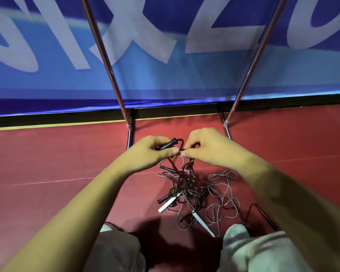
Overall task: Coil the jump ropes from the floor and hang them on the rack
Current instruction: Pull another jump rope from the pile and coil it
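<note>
on the left a thin chrome upright of the rack (104,55) slants down to its foot on the red floor (47,163), close ahead, so a finished coil would have a short way to go. the left hand (151,152) is closed round a ribbed black handle (166,145), fingers curled over it and thumb laid forward. i judge it to be the anchor, the fixed end from which loops can be gathered. a thin black cord (183,143) arches out of the handle's tip and comes back between the two thumbs. the right hand (210,148) pinches that cord between thumb and forefinger, just beside the left thumb, its other fingers curled above. whether it is laying a first loop or picking a strand free, i cannot tell. below the hands the cord drops into the tangle (188,187) on the floor, dark strands knotted thickly through each other, with smooth white handles (167,205) poking out at its near edge. to the right a paler grey rope (222,195) lies in loose, limp, wavy loops, partly caught in the tangle. further right a slim black handle (267,216) lies near a pale shoe (236,234), and the second upright (254,61) rises in front of a blue printed banner (165,81)
</note>
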The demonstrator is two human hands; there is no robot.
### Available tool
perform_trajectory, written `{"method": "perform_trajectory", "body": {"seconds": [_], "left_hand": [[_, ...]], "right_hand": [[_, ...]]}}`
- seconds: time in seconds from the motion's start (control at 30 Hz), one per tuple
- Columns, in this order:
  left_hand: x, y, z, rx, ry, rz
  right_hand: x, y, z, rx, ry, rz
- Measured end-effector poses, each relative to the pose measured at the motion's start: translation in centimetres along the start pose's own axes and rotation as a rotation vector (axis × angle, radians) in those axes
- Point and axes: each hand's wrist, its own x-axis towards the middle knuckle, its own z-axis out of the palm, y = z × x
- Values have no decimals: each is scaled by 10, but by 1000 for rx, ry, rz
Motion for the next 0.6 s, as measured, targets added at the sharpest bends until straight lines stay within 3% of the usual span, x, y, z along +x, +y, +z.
{"method": "perform_trajectory", "body": {"seconds": [0.07,0.2,0.33,0.47,0.6], "left_hand": [[-2,8,-1,-178,22,6],[0,10,-20,-477,232,-7],[-1,-1,-52,-949,437,21],[-5,-12,-58,-725,395,-48],[6,-21,-36,-55,475,-200]], "right_hand": [[-2,4,-2,30,-19,20],[-1,9,-3,138,-12,74],[-6,34,0,-57,-98,203],[-9,46,-1,37,-9,245],[-3,23,-5,97,112,125]]}}
